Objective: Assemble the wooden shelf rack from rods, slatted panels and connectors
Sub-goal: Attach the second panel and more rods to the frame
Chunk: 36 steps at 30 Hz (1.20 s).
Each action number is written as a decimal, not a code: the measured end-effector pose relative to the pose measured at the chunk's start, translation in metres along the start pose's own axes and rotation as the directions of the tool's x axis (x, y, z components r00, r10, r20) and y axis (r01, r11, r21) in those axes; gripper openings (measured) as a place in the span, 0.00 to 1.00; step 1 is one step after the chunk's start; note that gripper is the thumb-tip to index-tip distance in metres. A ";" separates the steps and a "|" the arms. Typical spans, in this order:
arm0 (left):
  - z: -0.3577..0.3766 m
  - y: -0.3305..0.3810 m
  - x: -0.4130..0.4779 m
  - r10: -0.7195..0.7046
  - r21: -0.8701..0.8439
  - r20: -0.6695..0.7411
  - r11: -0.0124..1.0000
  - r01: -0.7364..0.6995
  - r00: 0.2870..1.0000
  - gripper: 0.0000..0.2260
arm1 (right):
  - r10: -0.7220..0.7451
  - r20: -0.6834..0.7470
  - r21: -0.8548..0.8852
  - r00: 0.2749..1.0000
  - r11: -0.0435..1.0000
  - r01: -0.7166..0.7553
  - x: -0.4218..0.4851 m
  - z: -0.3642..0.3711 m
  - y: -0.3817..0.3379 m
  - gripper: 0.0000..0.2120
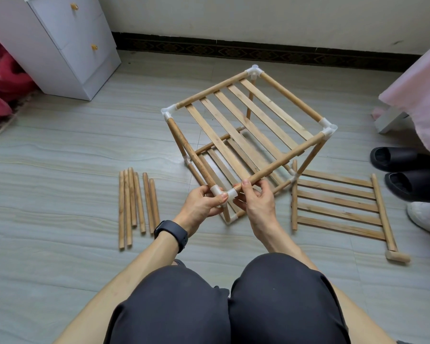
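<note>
Covered corner, cropped edges
The left grip and right grip hide parts of the near connector and rod; the right edge crops a white shoe, the left edge red fabric.

Tan wooden rack with white connectors, grey streaked floor, black slippers, black watch

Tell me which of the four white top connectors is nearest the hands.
The near corner connector, closest to the person: the left hand pinches it, the right hand grips the front rod beside it. The other three stand untouched.
</note>
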<state>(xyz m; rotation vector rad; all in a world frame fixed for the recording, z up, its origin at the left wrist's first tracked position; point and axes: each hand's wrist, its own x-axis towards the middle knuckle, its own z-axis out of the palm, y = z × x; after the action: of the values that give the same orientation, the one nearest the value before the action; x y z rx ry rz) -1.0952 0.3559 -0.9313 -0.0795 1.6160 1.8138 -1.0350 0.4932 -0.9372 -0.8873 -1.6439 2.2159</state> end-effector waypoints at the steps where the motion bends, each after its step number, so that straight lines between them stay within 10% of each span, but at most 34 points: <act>1: 0.000 0.001 -0.001 -0.001 0.004 0.002 1.000 0.001 1.000 0.09 | 0.005 -0.003 -0.001 1.000 1.000 -0.005 0.001 0.000 0.000 0.07; 13: -0.019 0.014 -0.005 0.131 0.486 -0.024 0.868 -0.103 0.991 0.22 | 0.167 0.093 -0.155 0.982 0.976 -0.152 0.037 -0.020 -0.029 0.05; 19: -0.077 0.067 0.010 0.571 0.749 -0.349 0.646 -0.145 0.743 0.10 | 0.101 0.049 -0.436 0.994 0.897 -0.070 0.066 -0.077 -0.071 0.13; 22: -0.098 0.085 0.020 0.527 0.766 -0.400 0.642 -0.043 0.750 0.18 | -0.043 -0.016 -0.591 0.999 0.806 0.025 0.073 -0.087 -0.086 0.17; 27: -0.090 0.089 0.034 0.235 0.552 -0.414 0.833 0.037 0.880 0.23 | -0.324 -0.173 -0.861 0.930 0.508 0.016 0.061 -0.068 -0.080 0.30; 30: -0.070 0.081 0.035 0.012 0.125 -0.337 0.992 0.032 0.941 0.18 | -0.518 0.106 -0.937 0.849 0.233 0.260 0.029 -0.037 -0.063 0.35; 36: -0.043 0.053 0.041 0.002 -0.112 -0.402 0.992 -0.051 0.915 0.15 | -0.078 0.584 -0.805 0.808 -0.180 0.565 0.022 0.031 -0.032 0.52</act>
<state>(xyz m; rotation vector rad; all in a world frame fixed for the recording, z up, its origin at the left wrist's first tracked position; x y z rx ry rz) -1.1707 0.3373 -0.9153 -0.5195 1.7841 2.0098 -1.0761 0.4915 -0.9095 -0.0042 -3.2148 0.2625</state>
